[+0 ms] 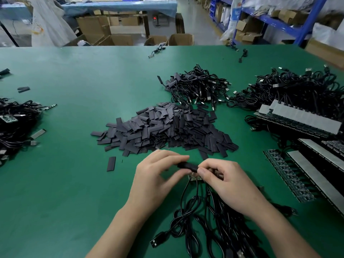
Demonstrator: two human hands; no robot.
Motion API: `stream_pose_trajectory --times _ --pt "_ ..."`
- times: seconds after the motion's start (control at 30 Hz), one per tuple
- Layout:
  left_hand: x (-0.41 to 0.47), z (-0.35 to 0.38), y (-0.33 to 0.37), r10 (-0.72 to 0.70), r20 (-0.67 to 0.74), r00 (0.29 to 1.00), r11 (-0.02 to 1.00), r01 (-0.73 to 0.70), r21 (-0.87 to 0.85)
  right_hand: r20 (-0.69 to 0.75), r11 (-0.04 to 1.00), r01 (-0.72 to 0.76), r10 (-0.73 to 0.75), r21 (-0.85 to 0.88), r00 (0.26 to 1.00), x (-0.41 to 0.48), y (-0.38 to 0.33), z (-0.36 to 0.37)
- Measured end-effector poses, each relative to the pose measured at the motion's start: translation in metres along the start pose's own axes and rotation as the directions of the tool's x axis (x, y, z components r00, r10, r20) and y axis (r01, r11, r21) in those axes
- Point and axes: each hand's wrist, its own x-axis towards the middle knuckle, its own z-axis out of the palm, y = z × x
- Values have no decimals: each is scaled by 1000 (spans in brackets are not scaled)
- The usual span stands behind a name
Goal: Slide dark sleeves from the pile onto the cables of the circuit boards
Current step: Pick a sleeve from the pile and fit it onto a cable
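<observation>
A big pile of flat dark sleeves [167, 127] lies mid-table on the green mat. Just in front of it, my left hand [158, 177] pinches one dark sleeve [187, 166] between thumb and fingertips. My right hand [229, 181] grips the other end, where a small circuit board [194, 177] peeks out below the sleeve. Black cables [188, 198] hang from the board toward me and end in a USB plug [158, 240]. My right palm hides how far the board sits inside the sleeve.
Tangled USB cable heaps [201, 86] [297, 88] lie behind and to the right of the pile. Rows of circuit boards with grey strips [301, 120] [316, 175] fill the right side. More cabled boards [16, 123] sit at the left edge. A loose sleeve [111, 163] lies left of my hands.
</observation>
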Motion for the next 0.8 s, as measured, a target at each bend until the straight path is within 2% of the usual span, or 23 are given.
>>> stream_pose_trajectory --times 0.13,0.27,0.43,0.57,0.8 --pt "1 -2 1 -162 -125 979 984 152 -89 -34 1000 0 0 17 999 0 -1 0" --pt "-1 0 4 -318 -104 943 934 293 -204 -78 999 -32 29 -40 997 0 1 1" --pt "0 4 7 -309 -95 946 933 282 -223 -162 975 -40 4 -220 987 1 3 4" --pt "0 9 7 -304 -99 948 932 274 -235 -176 984 -29 -2 -175 984 0 4 7" --pt "-2 13 6 -347 -24 937 903 327 -279 -215 996 -23 3 -90 977 1 0 8"
